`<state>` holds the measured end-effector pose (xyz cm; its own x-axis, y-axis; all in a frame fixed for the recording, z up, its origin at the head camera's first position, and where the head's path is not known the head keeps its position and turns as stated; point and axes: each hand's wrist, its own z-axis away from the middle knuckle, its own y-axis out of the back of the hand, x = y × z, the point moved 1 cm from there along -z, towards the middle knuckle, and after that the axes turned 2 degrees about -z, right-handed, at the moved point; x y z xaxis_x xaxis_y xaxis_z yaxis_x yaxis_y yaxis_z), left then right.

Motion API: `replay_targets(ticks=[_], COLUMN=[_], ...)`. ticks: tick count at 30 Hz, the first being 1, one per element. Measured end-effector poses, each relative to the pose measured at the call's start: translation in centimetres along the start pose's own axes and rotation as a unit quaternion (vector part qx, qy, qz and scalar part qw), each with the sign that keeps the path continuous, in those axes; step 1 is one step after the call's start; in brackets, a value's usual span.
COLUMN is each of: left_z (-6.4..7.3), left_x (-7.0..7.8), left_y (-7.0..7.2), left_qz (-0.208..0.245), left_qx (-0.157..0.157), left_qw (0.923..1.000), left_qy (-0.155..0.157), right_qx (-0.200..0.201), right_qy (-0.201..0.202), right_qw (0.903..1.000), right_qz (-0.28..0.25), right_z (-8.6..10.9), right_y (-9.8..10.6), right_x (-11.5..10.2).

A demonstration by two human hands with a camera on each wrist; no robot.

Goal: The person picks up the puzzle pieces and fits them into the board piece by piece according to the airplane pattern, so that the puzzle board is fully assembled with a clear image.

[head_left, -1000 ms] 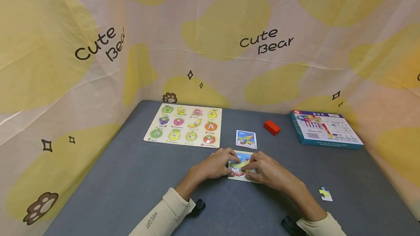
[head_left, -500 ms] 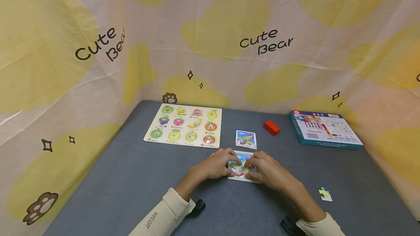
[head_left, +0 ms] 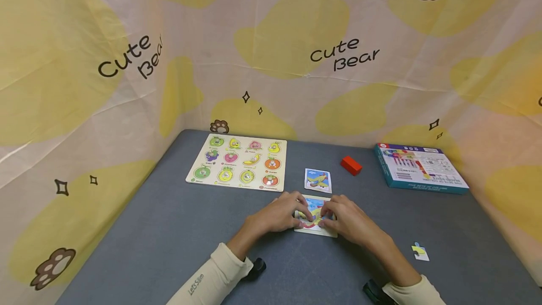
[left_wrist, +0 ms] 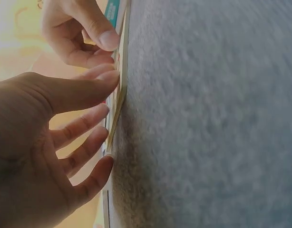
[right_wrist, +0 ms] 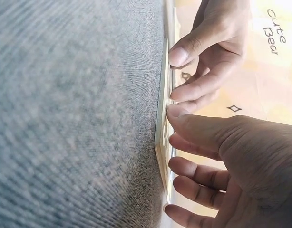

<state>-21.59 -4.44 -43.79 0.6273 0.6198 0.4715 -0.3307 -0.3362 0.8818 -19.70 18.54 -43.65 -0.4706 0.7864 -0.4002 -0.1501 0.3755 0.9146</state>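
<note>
A small jigsaw puzzle board with a pale wooden rim and a yellow airplane picture lies flat on the table in the head view. My left hand rests at its left side, thumb and fingertips touching the pieces. From the right, my right hand touches the right half with thumb and fingers. Both wrist views show the board edge-on, its pale edge against the table and the fingertips on top. The fingers cover part of the picture. A loose puzzle piece, yellow and white, lies well to the right.
Just behind the board sits a matching airplane picture card. A fruit board is at the back left, a red block behind the card, and a flat teal-edged box at the back right. Printed cloth walls rise behind the table.
My right fingertips have drawn back from the middle of the puzzle toward its right side. The left hand stays almost in place, its fingertips shifting slightly. The loose piece has not moved.
</note>
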Motion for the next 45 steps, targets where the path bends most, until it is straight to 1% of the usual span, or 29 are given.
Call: replay_targets(ticks=[5,8,12,16,19,23,27,31,34,39,42,45], left_z=[0.0,-0.1,-0.1,-0.1,0.0,0.1,0.1,0.1,0.1,0.3,0.3,0.2], left_x=[0.4,0.5,0.4,0.3,0.2,0.1,0.1,0.1,0.1,0.2,0.2,0.2], left_y=[0.0,-0.1,-0.3,-0.3,-0.4,-0.4,-0.3,-0.2,-0.1,0.1,0.1,0.1], left_qz=[-0.026,-0.035,-0.031,-0.021,-0.015,-0.007,-0.003,0.002,0.004,0.007,0.011,0.015], left_qx=[-0.014,-0.025,-0.028,-0.030,-0.032,-0.032,-0.037,-0.043,-0.044,-0.046,-0.046,-0.047], left_qw=[0.9993,0.9988,0.9990,0.9992,0.9993,0.9993,0.9992,0.9990,0.9990,0.9988,0.9987,0.9986], left_qy=[-0.024,-0.023,-0.017,-0.016,-0.015,-0.015,-0.013,-0.011,-0.012,-0.018,-0.020,-0.017], right_qx=[0.018,0.025,0.008,-0.014,-0.023,-0.027,-0.033,-0.039,-0.029,0.011,0.025,0.025], right_qy=[-0.001,0.001,-0.012,-0.035,-0.059,-0.082,-0.097,-0.123,-0.139,-0.145,-0.151,-0.151], right_qw=[0.9998,0.9997,0.9999,0.9991,0.9978,0.9960,0.9943,0.9912,0.9896,0.9894,0.9880,0.9877], right_qz=[0.004,0.008,-0.004,-0.020,-0.023,-0.023,-0.029,-0.029,-0.023,0.002,0.020,0.031], right_z=[0.0,0.1,0.4,1.4,2.7,4.9,7.4,10.1,11.9,14.6,15.7,16.3], right_y=[-0.1,0.0,0.6,1.6,2.3,3.5,4.7,5.7,6.3,6.6,6.6,6.8], right_x=[0.1,0.3,0.9,2.3,3.6,5.4,7.3,9.1,10.4,12.2,13.0,13.4])
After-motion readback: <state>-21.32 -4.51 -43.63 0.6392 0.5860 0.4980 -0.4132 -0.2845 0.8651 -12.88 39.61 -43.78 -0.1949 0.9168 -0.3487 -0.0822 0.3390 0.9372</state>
